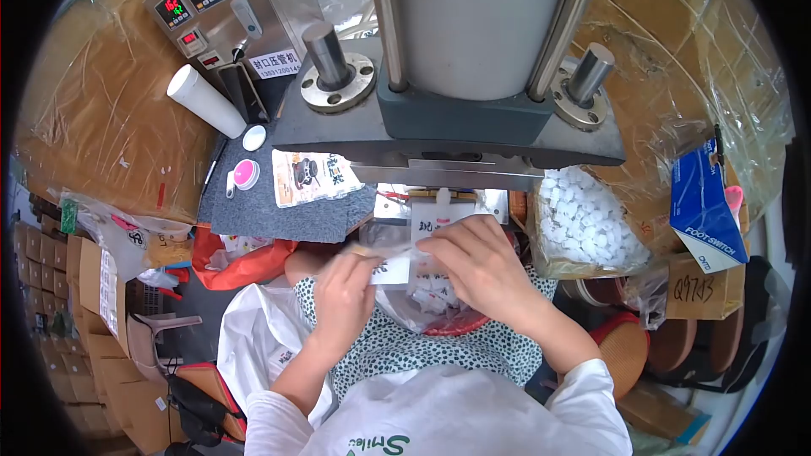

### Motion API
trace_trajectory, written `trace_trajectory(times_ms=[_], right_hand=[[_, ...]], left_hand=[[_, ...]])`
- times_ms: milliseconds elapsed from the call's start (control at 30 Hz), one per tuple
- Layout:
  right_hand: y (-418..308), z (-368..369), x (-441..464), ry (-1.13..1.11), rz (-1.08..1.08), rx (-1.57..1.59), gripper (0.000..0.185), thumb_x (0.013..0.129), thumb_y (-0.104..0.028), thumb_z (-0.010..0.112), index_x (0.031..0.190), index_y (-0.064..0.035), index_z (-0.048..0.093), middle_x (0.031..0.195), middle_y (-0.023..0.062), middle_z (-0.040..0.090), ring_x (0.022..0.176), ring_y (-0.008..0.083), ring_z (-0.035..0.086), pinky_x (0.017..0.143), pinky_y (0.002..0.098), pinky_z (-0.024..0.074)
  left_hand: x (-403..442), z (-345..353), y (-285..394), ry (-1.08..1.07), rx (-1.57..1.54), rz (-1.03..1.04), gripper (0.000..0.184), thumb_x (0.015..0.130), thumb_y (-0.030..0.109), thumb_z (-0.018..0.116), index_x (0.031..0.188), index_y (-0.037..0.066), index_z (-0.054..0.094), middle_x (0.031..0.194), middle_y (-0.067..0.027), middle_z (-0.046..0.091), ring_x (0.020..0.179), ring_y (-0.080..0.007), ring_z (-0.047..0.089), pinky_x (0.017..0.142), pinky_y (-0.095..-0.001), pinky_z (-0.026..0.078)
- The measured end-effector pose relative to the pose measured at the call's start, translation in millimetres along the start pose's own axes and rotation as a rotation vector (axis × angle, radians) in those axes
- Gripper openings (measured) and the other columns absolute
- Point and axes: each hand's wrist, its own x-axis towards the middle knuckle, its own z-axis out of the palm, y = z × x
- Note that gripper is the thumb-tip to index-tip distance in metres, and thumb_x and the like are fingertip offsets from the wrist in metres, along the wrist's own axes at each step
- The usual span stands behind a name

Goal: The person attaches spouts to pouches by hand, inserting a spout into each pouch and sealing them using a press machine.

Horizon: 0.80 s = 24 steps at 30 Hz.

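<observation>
My left hand (342, 291) is closed on a white printed pouch (392, 272) with dark lettering, its fingertips slightly blurred. Fingers curled, my right hand (477, 266) grips a second white pouch (427, 213), which stands upright under the press with a white spout (443, 196) at its top. That spout sits at a brass-coloured holder (420, 193) below the metal bar. Beneath both hands, a clear plastic-lined container (389, 308) with a red rim holds several small white printed pouches (435, 294). The right thumb is hidden.
A large press (473, 114) stands over the hands. At right is a box of small white caps (587, 219) and a blue carton (705, 203). To the left, printed pouches (312, 177), a pink-topped jar (245, 173) and a white cup (203, 100) rest near a control box (224, 8).
</observation>
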Motion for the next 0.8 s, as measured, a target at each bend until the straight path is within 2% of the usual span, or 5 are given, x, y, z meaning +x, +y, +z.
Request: trace_trajectory(times_ms=[200,400,500,600,800], right_hand=[[25,-2,-17,-0.039,0.162,0.187,0.023,0.083,-0.005,0.067,0.106,-0.0065,0.067,0.095,0.0112,0.066,0.093,0.0315,0.063,0.085,0.042,0.0476],[33,-5,-31,-0.05,0.248,0.154,0.025,0.085,-0.008,0.067,0.11,-0.0045,0.066,0.097,0.0141,0.07,0.091,0.0351,0.065,0.085,0.0427,0.0491],[28,-6,-32,-0.045,0.395,0.204,0.032,0.085,-0.009,0.069,0.116,-0.0022,0.063,0.099,0.017,0.069,0.092,0.0366,0.065,0.085,0.0438,0.0499],[29,-11,-31,0.072,0.396,0.124,0.04,0.084,-0.009,0.07,0.121,0.0,0.059,0.102,0.0204,0.068,0.093,0.0376,0.064,0.084,0.0446,0.0507],[25,-25,-40,0.143,0.389,0.074,0.029,0.084,-0.007,0.071,0.111,0.0017,0.065,0.1,0.0198,0.067,0.093,0.0375,0.064,0.082,0.0443,0.0508]], left_hand=[[1,45,-6,-0.156,-0.227,0.043,0.014,0.086,0.01,0.069,0.093,-0.002,0.067,0.084,-0.0158,0.062,0.067,-0.0363,0.061,0.059,-0.0398,0.049],[15,54,5,-0.356,-0.4,-0.052,0.02,0.091,0.017,0.064,0.086,-0.002,0.064,0.081,-0.0189,0.061,0.078,-0.042,0.062,0.065,-0.0458,0.048],[15,56,0,-0.4,-0.423,-0.048,0.021,0.092,0.019,0.065,0.09,-0.002,0.066,0.083,-0.0177,0.066,0.073,-0.0353,0.066,0.065,-0.0415,0.05],[17,69,-4,-0.451,-0.713,-0.404,0.022,0.094,0.017,0.066,0.093,-0.005,0.068,0.083,-0.0091,0.069,0.07,-0.0158,0.066,0.062,-0.0319,0.051],[56,77,-3,-0.412,-1.173,-0.837,0.026,0.096,0.015,0.063,0.105,-0.01,0.065,0.093,-0.0095,0.069,0.078,-0.0121,0.066,0.066,-0.0274,0.054]])
